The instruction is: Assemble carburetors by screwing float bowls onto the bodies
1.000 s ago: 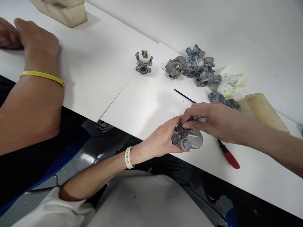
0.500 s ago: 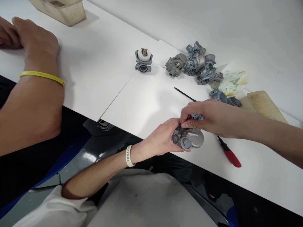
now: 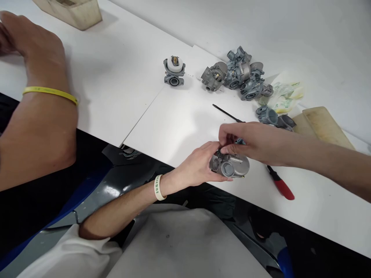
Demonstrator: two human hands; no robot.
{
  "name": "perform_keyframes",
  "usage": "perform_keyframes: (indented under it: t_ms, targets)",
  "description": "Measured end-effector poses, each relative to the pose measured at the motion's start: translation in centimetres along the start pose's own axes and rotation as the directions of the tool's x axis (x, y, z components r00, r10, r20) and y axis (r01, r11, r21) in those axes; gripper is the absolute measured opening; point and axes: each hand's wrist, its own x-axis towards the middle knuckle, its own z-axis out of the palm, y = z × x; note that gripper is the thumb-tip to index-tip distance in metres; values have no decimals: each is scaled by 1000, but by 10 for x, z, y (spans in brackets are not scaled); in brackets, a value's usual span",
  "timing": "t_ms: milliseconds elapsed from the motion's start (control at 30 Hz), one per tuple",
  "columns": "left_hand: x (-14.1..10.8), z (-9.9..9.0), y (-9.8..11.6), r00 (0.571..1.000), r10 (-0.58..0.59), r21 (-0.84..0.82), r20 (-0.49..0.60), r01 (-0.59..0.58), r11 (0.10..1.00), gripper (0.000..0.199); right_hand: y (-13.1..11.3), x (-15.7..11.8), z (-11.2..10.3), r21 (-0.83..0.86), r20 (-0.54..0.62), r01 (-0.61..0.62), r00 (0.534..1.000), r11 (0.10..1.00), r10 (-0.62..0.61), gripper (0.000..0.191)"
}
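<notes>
My left hand [image 3: 199, 164] is wrapped round a grey metal carburetor [image 3: 234, 166] above the table's front edge. Over its upper left side, my right hand [image 3: 236, 139] pinches with thumb and forefinger at a small dark part; what exactly sits between the fingertips is hidden. A screwdriver lies under my right forearm, its red handle [image 3: 281, 187] and dark shaft [image 3: 227, 112] showing on either side. Farther back, a carburetor body with a white ring-shaped float [image 3: 174, 65] stands alone on the table.
Several carburetors [image 3: 237, 75] are clustered at the back by a crumpled plastic bag [image 3: 290, 94]. Loose grey bowls [image 3: 266, 115] and a beige tray [image 3: 326, 127] lie to the right. A beige bin [image 3: 87, 15] stands back left, near a co-worker's arm [image 3: 43, 116] with a yellow wristband.
My right hand shifts slightly at the carburetor, fingers still pinched there. My left hand keeps its hold. The co-worker's hand moves a little up and left.
</notes>
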Motion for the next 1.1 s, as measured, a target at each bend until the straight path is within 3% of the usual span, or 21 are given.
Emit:
perform_keyframes:
  t_ms: [100, 200, 300, 433, 500, 567, 667, 733, 833, 1100]
  targets:
    - [-1, 1, 0, 1000, 25, -10, 2, -25, 1000, 65, 1, 9, -6, 24, 135, -115, 985, 993, 111, 10]
    - [-2, 1, 1, 1000, 11, -20, 5, -11, 1000, 63, 1, 18, -13, 21, 290, -135, 949, 991, 123, 23]
    - [-3, 2, 2, 1000, -8, -30, 1, 8, 1000, 64, 2, 21, -18, 44, 322, -81, 945, 996, 62, 29]
    - [-3, 2, 0, 999, 31, -8, -22, -31, 999, 63, 12, 14, -22, 259, 321, 32, 940, 965, -117, 34]
    - [-3, 3, -2, 997, 58, 3, -45, -58, 998, 69, 18, 1, -19, 235, 208, 70, 971, 970, -120, 40]
    - [-3, 4, -3, 995, 73, 14, -66, -72, 997, 74, 24, -16, -8, 71, -41, 106, 994, 992, -103, 46]
    - [-4, 5, -3, 990, 103, 47, -100, -99, 994, 74, 30, -45, 24, -204, -333, 181, 911, 962, -242, 54]
    - [-5, 5, -3, 985, 142, 74, -95, -135, 988, 71, 33, -58, 48, -334, -390, 226, 850, 915, -353, 59]
    - [-6, 6, -5, 976, 205, 95, -76, -198, 976, 70, 36, -64, 70, -416, -452, 232, 786, 879, -421, 56]
    - [-6, 2, -2, 988, 144, 56, -63, -141, 989, 71, 36, -57, 64, -537, -395, 263, 762, 802, -514, 59]
